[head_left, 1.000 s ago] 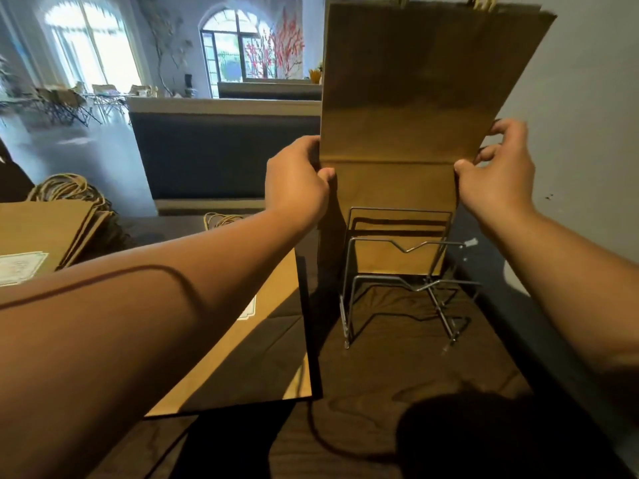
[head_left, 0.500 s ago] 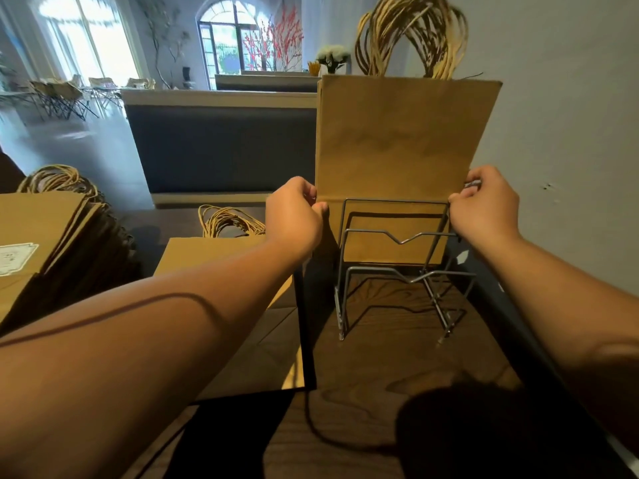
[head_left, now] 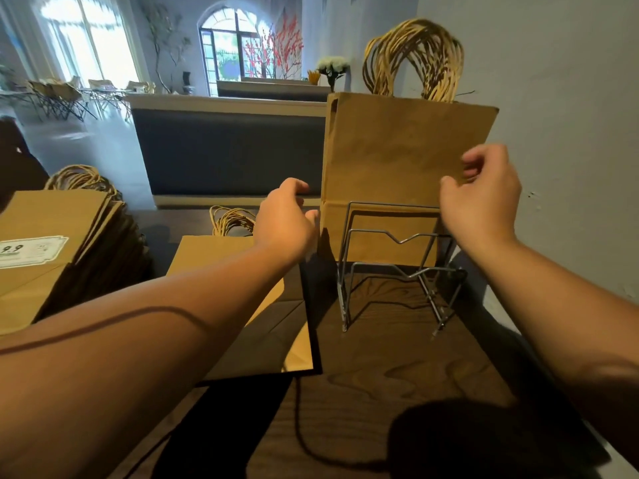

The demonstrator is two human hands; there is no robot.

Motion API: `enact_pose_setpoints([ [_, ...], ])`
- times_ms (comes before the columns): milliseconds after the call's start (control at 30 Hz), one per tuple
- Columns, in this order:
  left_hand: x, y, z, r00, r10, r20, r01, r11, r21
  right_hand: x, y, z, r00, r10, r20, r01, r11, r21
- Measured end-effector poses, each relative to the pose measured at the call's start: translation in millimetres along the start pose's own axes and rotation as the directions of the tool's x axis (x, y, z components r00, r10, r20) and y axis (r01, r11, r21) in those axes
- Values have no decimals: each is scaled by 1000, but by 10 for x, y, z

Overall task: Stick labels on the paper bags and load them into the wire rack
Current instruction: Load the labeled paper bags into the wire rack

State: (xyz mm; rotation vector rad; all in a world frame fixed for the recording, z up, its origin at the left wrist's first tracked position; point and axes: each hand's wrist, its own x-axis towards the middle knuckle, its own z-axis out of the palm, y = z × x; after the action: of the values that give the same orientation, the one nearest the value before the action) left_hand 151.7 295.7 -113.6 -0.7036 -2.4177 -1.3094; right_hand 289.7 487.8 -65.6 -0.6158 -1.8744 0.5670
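A bundle of brown paper bags (head_left: pixel 397 150) with twisted rope handles stands upright in the back slot of the wire rack (head_left: pixel 390 267) on the dark wooden table. My left hand (head_left: pixel 285 219) hovers just left of the bags' edge with loosely curled fingers, holding nothing. My right hand (head_left: pixel 480 198) is in front of the bags' right edge, fingers loosely curled and apart from the paper. Another bag (head_left: pixel 249 305) lies flat on the table under my left forearm. A stack of bags (head_left: pixel 52 254) at the left carries a white label (head_left: pixel 31 252) on top.
A grey wall (head_left: pixel 570 133) runs close along the right of the rack. A dark cable (head_left: pixel 304 426) trails over the wooden table (head_left: pixel 380 375) in front of the rack. Beyond the table stands a long counter (head_left: pixel 224 146), with chairs and windows far behind.
The bags came down from held high into the rack's back slot. Both hands, which gripped the bags' side edges, have let go and drawn slightly away.
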Motion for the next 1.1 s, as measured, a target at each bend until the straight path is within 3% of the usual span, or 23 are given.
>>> enact_pose_setpoints([
  [167,-178,-162,-327,1000,14,0,-14,995,94,-458,-606,19,962,-173,210,151,982,116],
  [267,-319,-307,-554,999,-8,48,1,989,148,-804,-890,129,860,-200,470,173,980,101],
  [367,-479,-491,-828,984,-95,148,45,949,311,-1148,-1089,362,749,-122,651,150,989,14],
  [533,-713,-767,-1177,906,-305,295,113,844,524,-1442,-1144,732,518,204,831,111,947,-301],
  [600,-792,-862,-1254,900,-323,291,94,798,595,-1496,-1108,815,517,307,799,2,933,-360],
  [767,-925,-993,-1318,905,-320,279,79,773,629,-1545,-1109,901,578,403,710,-162,909,-384],
  [933,-958,-1020,-1311,913,-299,278,49,757,651,-1521,-1142,875,695,351,628,-125,919,-375],
  [1000,-965,-1031,-1315,915,-289,281,40,759,650,-1493,-1119,897,686,367,629,-254,930,-266],
  [1100,-976,-1036,-1334,918,-274,289,25,764,644,-1481,-1194,844,600,497,627,-533,833,-151],
])
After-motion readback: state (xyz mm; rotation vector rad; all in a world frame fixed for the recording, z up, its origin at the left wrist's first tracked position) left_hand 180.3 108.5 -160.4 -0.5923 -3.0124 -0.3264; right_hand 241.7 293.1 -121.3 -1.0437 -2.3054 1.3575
